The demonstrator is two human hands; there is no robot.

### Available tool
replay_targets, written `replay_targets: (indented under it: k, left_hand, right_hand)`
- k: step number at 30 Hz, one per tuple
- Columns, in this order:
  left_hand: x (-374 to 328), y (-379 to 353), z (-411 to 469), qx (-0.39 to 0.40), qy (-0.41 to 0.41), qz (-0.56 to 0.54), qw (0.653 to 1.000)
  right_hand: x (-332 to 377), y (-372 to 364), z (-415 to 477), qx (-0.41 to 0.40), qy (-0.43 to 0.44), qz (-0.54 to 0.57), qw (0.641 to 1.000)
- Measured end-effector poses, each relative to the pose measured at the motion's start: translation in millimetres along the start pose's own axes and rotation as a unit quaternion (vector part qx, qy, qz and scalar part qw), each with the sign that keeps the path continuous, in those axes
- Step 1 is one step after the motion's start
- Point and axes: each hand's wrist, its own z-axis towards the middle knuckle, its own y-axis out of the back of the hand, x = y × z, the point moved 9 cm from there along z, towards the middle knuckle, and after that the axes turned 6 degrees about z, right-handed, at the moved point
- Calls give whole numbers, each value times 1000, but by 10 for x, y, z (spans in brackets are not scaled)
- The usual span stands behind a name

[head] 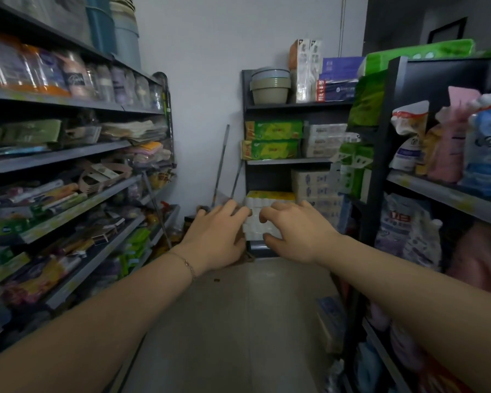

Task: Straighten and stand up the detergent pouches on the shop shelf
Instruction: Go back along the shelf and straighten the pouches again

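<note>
Detergent pouches stand on the right-hand shelf point(442, 194): a white and yellow pouch point(408, 140) that leans, a pink pouch point(451, 143) and a blue and white pouch point(488, 148) at the frame's edge. More white pouches point(408, 231) sit on the shelf below. Both my arms reach out along the aisle. My left hand point(216, 236) and my right hand point(298, 234) hover side by side in mid-air with loosely curled fingers, holding nothing. Neither hand touches the pouches, which lie to the right of them.
A long shelf unit point(68, 154) packed with small goods lines the left side. At the aisle's end stands a dark rack point(289, 106) with bowls, tissue boxes and toilet paper packs point(267, 199). Two mop handles point(221, 165) lean against the wall. Grey floor point(238, 321) runs between.
</note>
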Motion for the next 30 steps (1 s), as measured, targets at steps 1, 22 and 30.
replay_targets:
  k: [1,22,30]
  left_hand:
    - [37,-52,125,-1,0,3,1000]
    - [541,-1362,2232,-6,-35,-51,998]
    - [813,-1860,3160,-12,-70,-58,996]
  right_hand:
    - [-87,-32,114,0,4,-2,1000]
    - [-1729,-955,1700,17,-27,-22,999]
    - [-2386,-1226,2358,3,-61,-40,997]
